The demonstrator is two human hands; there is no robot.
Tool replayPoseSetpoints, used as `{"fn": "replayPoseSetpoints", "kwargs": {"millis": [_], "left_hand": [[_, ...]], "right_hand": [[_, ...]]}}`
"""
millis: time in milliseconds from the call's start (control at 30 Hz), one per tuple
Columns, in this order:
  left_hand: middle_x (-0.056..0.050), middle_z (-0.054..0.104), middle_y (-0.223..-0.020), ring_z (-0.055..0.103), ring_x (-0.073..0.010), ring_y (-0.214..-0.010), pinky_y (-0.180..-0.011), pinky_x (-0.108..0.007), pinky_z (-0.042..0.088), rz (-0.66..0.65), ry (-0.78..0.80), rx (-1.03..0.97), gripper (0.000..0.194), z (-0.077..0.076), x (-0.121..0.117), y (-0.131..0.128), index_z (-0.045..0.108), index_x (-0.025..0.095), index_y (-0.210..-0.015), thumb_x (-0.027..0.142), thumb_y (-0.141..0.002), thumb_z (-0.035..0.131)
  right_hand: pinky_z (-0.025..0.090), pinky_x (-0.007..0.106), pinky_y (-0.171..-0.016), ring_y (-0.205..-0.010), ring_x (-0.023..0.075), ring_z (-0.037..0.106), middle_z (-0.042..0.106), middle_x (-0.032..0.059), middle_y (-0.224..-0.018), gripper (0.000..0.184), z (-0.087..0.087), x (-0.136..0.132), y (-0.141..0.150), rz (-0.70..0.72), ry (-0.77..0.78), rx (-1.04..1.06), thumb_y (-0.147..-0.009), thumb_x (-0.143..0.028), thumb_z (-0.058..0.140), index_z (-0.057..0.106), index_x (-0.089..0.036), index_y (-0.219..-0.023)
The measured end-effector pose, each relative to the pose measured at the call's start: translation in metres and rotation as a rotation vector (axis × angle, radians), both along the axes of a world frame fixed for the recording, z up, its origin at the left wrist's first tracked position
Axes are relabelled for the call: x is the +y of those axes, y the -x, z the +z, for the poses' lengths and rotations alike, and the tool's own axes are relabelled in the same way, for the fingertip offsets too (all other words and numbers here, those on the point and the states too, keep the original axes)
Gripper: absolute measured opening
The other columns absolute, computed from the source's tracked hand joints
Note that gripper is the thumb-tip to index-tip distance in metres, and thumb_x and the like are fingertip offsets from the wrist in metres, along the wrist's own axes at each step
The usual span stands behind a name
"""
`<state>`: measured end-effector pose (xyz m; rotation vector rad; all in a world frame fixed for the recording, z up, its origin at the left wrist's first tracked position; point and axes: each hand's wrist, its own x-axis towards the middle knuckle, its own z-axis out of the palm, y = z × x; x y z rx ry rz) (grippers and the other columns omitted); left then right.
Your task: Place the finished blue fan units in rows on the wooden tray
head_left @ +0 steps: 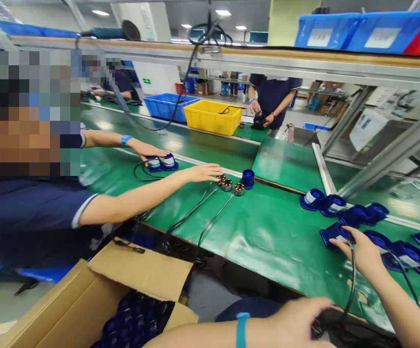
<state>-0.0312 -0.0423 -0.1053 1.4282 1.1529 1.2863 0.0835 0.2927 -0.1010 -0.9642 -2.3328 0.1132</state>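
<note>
My right hand [364,251] grips a dark blue plastic housing [330,235] with a pale label, thumb and fingers round its side. A black cable [352,275] hangs from that housing toward the bench's front edge. Lower down, my left hand [297,316], with a blue wristband, is blurred. Its fingers curl round black cable [318,329] near the edge. More blue housings [333,205] stand in a row behind the held one. Others [406,253], some with cables, sit to the right of my right hand.
At left, a co-worker's hand [206,171] reaches over copper-wound coils [239,188] with cables; their other hand touches blue housings [168,163]. An open cardboard box [141,268] of blue parts stands below. Yellow bin [213,118] and overhead shelf [253,53] lie beyond.
</note>
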Motion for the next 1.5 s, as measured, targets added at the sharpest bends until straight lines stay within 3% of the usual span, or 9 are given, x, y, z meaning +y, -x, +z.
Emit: {"fn": "replayPoseSetpoints", "kwargs": {"millis": [167,267,400,667,833,1000,1300,1400,1500], "left_hand": [[-0.018,0.058,-0.143,0.046,-0.0337,-0.143,-0.122,-0.062,0.033,1.036,-0.015,0.550,0.043,-0.020,-0.063,0.137,0.058,0.019,-0.136,0.031,-0.095,0.050],[-0.024,0.067,-0.125,0.059,-0.0418,-0.125,-0.105,-0.066,0.048,1.313,0.137,0.825,0.043,-0.047,-0.083,0.201,0.062,0.011,-0.127,0.030,-0.090,0.053],[-0.015,0.076,-0.096,0.074,-0.0309,-0.090,-0.083,-0.048,0.062,1.079,0.130,0.891,0.031,-0.060,-0.088,0.198,0.070,0.014,-0.110,0.020,-0.093,0.044],[-0.015,0.074,-0.116,0.071,-0.0247,-0.108,-0.094,-0.040,0.059,0.593,0.088,0.606,0.033,-0.024,-0.070,0.098,0.064,0.016,-0.126,0.025,-0.101,0.045],[-0.007,0.072,-0.091,0.066,-0.0187,-0.084,-0.082,-0.032,0.054,0.389,0.262,0.449,0.027,-0.006,-0.080,0.090,0.065,0.018,-0.118,0.026,-0.099,0.048],[-0.002,0.071,-0.081,0.063,-0.0143,-0.076,-0.077,-0.027,0.048,0.141,0.280,0.412,0.019,0.026,-0.069,0.116,0.072,0.018,-0.096,0.025,-0.097,0.053],[-0.024,0.051,-0.147,0.045,-0.0347,-0.141,-0.116,-0.051,0.041,0.956,0.010,0.728,0.065,0.031,0.076,0.279,0.048,0.010,-0.141,0.033,-0.085,0.069],[-0.030,0.032,-0.159,0.023,-0.0373,-0.155,-0.127,-0.052,0.024,0.990,0.043,0.822,0.082,0.031,0.120,0.320,0.035,0.002,-0.148,0.021,-0.078,0.074],[-0.024,0.053,-0.142,0.049,-0.0319,-0.137,-0.120,-0.047,0.036,0.985,0.104,0.743,0.066,0.025,0.137,0.328,0.046,0.006,-0.139,0.022,-0.081,0.072]], "right_hand": [[0.056,0.052,-0.083,-0.095,0.0365,0.069,0.073,0.0191,-0.106,0.066,0.017,0.020,-0.033,0.034,0.060,-0.130,-0.076,-0.065,0.052,0.070,-0.013,-0.114],[0.052,0.056,-0.099,-0.109,0.0366,0.066,0.070,0.0209,-0.116,0.051,0.036,-0.003,-0.022,-0.029,-0.088,-0.016,-0.080,-0.046,0.048,0.072,-0.012,-0.109],[0.051,0.052,-0.105,-0.115,0.0304,0.064,0.069,0.0154,-0.123,0.039,0.041,-0.078,0.060,0.124,-0.054,0.183,-0.091,-0.047,0.055,0.071,-0.018,-0.109],[0.041,0.062,-0.110,-0.141,0.0399,0.043,0.033,0.0234,-0.160,0.077,0.001,-0.195,0.261,0.768,0.322,-0.135,-0.071,-0.044,0.091,0.059,-0.022,-0.137],[0.048,0.050,-0.104,-0.121,0.0276,0.059,0.059,0.0154,-0.138,0.023,-0.020,-0.206,0.252,0.897,0.258,-0.127,-0.087,-0.013,0.072,0.066,-0.019,-0.109],[0.050,0.047,-0.102,-0.112,0.0252,0.060,0.060,0.0139,-0.136,0.013,-0.035,-0.179,0.211,0.728,0.314,0.029,-0.089,-0.013,0.069,0.064,-0.018,-0.100],[0.049,0.049,-0.101,-0.113,0.0277,0.054,0.059,0.0126,-0.123,0.023,-0.034,-0.170,0.216,0.520,0.310,0.237,-0.083,-0.007,0.067,0.061,-0.020,-0.100],[0.049,0.051,-0.102,-0.114,0.0282,0.055,0.060,0.0127,-0.123,0.032,-0.031,-0.175,0.223,0.551,0.330,0.229,-0.082,-0.006,0.067,0.059,-0.020,-0.110],[0.047,0.052,-0.106,-0.120,0.0290,0.055,0.059,0.0139,-0.130,0.034,-0.031,-0.178,0.226,0.561,0.362,0.246,-0.081,-0.007,0.070,0.057,-0.020,-0.110]]}}
